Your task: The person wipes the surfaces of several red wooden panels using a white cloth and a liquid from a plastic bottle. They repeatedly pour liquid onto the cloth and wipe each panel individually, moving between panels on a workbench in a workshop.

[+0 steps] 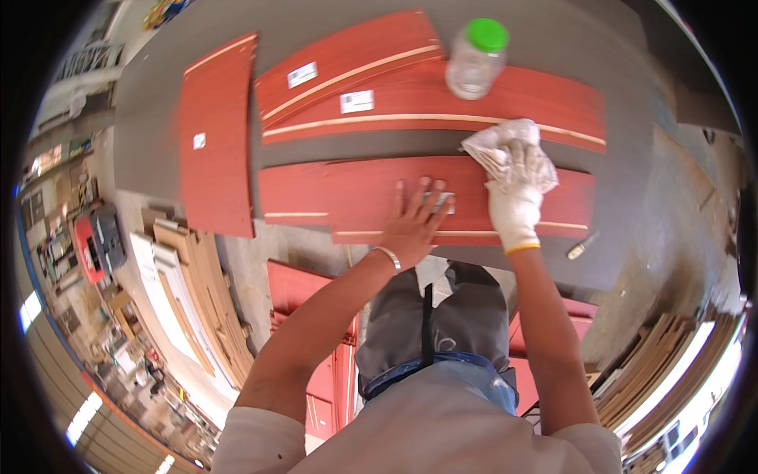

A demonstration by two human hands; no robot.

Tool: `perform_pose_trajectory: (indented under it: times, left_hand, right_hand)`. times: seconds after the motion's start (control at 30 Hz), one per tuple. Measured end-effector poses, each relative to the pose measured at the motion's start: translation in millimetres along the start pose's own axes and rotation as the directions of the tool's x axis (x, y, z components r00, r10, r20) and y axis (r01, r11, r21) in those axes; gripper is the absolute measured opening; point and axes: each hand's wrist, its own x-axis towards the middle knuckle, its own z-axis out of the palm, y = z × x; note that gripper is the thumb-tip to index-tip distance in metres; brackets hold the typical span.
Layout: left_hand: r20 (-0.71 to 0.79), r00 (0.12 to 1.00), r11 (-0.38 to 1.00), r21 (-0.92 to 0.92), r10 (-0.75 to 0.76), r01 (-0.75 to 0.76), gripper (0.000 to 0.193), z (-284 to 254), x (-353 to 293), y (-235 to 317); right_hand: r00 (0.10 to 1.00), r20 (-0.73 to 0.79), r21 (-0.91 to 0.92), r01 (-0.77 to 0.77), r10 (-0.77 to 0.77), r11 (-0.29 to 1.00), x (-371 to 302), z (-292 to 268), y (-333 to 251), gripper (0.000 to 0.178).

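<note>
I see L hand (414, 217) flat w/ fingers spread on the near red panel (474, 217), gripping nothing; gloved R hand (517, 178) holds the white cloth (491, 148) by the panel's far edge. The panel lies below both hands, long axis L-R; its R end is nearer to R hand.

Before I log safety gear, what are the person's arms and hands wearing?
The left hand is bare, with a silvery wristband. The right hand wears a whitish glove with a yellow cuff edge. Both sleeves are short and pale.
</note>
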Motion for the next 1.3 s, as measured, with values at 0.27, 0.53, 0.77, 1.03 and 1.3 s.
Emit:
perform_pose_trajectory:
  times: [0.27, 0.53, 0.77, 1.03, 1.3]
  left_hand:
    - [-0.204, 0.969, 0.952, -0.239, 0.141, -0.189, 0.072, 42.9, -1.1, -11.6]
    - [-0.502, 0.843, 0.980, 0.146, 0.193, -0.137, 0.061, 40.6, 4.7, -16.5]
    - [-0.440, 0.898, 0.992, -0.100, 0.024, -0.075, 0.054, 53.2, 9.4, -5.4]
    - [-0.482, 0.875, 0.668, 0.635, -0.051, 0.389, 0.048, 80.8, 22.0, 5.6]
    - [-0.315, 0.941, 0.659, 0.735, 0.121, 0.161, 0.064, 56.1, 6.8, -7.4]
  right_hand:
    - [0.857, 0.144, 0.194, 0.465, -0.494, 0.864, 19.8, 34.0, -136.1, 0.041]
    - [0.790, 0.066, 0.279, 0.572, -0.610, 0.771, 16.0, 65.5, -258.7, 0.035]
    - [0.642, 0.126, 0.217, 0.726, -0.756, 0.653, 25.5, 47.5, -237.4, 0.028]
    - [0.425, 0.436, 0.155, 0.833, -0.794, 0.531, 7.3, 44.4, -232.6, 0.040]
    - [0.495, 0.159, 0.151, 0.843, -0.854, 0.517, 8.5, 49.3, -233.6, 0.028]
